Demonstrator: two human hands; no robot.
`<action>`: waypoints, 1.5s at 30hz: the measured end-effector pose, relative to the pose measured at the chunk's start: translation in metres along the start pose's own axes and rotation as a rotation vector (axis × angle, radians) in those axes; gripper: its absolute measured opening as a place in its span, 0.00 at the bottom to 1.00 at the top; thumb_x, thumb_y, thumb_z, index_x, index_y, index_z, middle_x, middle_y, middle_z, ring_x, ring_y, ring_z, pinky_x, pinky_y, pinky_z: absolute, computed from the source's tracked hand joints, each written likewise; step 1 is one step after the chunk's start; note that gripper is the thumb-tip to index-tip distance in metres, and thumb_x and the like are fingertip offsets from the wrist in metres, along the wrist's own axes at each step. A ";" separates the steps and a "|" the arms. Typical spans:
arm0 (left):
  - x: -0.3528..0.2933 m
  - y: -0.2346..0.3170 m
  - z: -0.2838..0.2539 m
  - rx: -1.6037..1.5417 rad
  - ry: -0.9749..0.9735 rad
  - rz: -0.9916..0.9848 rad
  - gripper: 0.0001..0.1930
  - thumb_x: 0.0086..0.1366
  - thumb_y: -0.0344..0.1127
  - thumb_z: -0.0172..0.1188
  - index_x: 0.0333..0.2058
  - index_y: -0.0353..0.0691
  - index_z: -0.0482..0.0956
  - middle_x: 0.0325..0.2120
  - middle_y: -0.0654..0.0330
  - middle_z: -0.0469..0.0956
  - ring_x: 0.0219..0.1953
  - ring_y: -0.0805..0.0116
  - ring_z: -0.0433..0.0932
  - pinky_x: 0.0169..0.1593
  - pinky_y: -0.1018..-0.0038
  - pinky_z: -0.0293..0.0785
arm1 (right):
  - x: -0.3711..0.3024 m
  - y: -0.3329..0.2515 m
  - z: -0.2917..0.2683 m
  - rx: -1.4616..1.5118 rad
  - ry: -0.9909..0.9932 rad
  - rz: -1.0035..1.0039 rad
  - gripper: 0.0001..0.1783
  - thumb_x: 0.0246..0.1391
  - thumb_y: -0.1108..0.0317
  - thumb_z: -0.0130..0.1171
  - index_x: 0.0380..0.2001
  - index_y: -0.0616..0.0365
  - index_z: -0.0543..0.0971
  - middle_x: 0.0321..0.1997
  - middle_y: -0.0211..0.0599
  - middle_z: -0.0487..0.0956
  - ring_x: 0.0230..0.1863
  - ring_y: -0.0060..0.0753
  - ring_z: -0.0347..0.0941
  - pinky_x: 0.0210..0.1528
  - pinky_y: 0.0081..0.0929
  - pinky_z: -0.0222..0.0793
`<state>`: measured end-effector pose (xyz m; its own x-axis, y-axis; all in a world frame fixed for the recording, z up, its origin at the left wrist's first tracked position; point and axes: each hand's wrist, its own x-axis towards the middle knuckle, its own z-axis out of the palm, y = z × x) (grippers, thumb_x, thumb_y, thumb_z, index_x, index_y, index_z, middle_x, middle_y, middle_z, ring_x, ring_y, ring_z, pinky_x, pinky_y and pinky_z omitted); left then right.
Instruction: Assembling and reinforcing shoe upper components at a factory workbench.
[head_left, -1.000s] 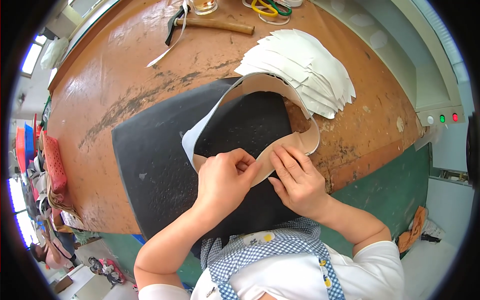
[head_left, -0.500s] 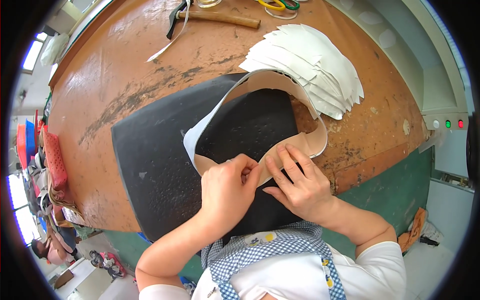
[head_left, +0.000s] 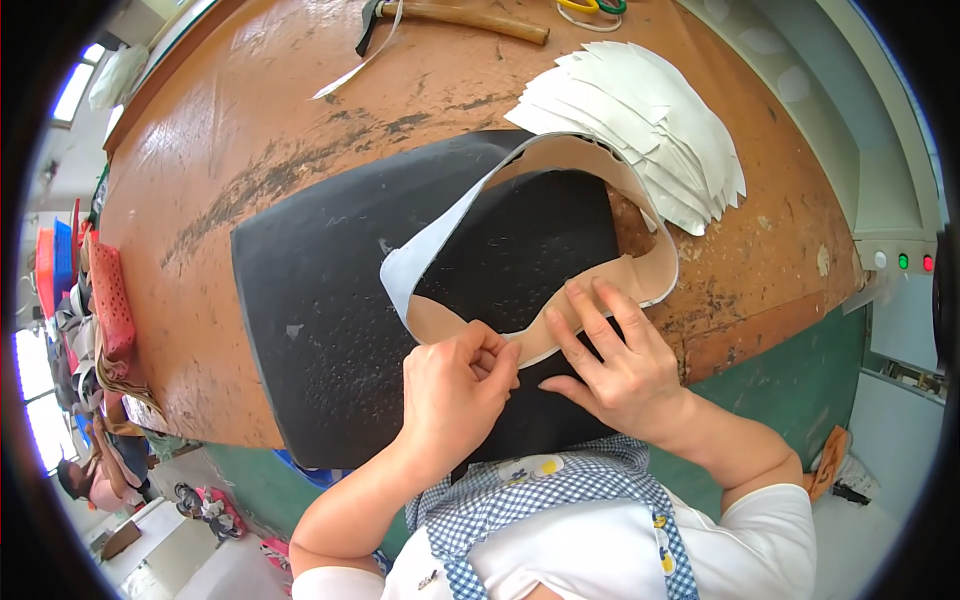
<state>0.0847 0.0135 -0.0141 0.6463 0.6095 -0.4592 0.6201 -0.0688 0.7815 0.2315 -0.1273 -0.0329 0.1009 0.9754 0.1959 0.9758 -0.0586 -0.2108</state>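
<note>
A long curved strip (head_left: 432, 252), pale bluish-white outside and tan inside, stands in a loop on a black board (head_left: 330, 350). It looks like a shoe-upper piece, though its exact kind is unclear. My left hand (head_left: 450, 385) pinches the strip's near edge between thumb and curled fingers. Just right of it, my right hand (head_left: 625, 365) rests spread fingertips on the tan inner face, thumb held apart below. Part of the near edge is hidden behind my left fingers.
Beyond the loop lies a fanned stack of white cut pieces (head_left: 650, 130) on the worn brown table (head_left: 200, 300). A hammer (head_left: 465, 18) and a thin white ribbon (head_left: 365, 62) lie at the far side, with scissor handles (head_left: 590, 8) nearby. At far left are baskets (head_left: 108, 295) and another person (head_left: 105, 480).
The whole scene has shifted slightly in the picture, mostly rightward. My left fingers have drawn closer together on the edge. My right hand stays on the tan face.
</note>
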 end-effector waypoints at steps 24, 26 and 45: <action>-0.003 -0.009 0.005 -0.037 0.093 0.029 0.06 0.60 0.29 0.61 0.26 0.33 0.78 0.16 0.61 0.80 0.19 0.75 0.82 0.25 0.81 0.75 | -0.005 -0.011 -0.004 0.028 -0.141 -0.014 0.52 0.30 0.41 0.72 0.62 0.45 0.71 0.67 0.64 0.61 0.68 0.61 0.58 0.64 0.72 0.49; -0.003 -0.006 0.004 -0.046 0.085 0.006 0.07 0.62 0.28 0.61 0.27 0.31 0.78 0.16 0.61 0.80 0.19 0.77 0.81 0.25 0.82 0.75 | -0.004 -0.014 -0.005 0.021 -0.158 -0.006 0.52 0.29 0.40 0.72 0.63 0.44 0.71 0.67 0.64 0.61 0.68 0.62 0.58 0.64 0.73 0.49; -0.004 -0.002 0.010 0.109 0.147 0.223 0.04 0.61 0.26 0.62 0.28 0.31 0.80 0.14 0.62 0.77 0.16 0.80 0.76 0.22 0.83 0.70 | -0.006 -0.014 0.019 0.175 0.146 -0.171 0.22 0.42 0.71 0.67 0.42 0.74 0.80 0.51 0.59 0.76 0.56 0.55 0.73 0.55 0.43 0.76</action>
<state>0.0858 0.0034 -0.0181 0.7057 0.6770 -0.2088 0.5191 -0.2935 0.8027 0.2135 -0.1281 -0.0489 -0.0228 0.9263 0.3761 0.9339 0.1540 -0.3227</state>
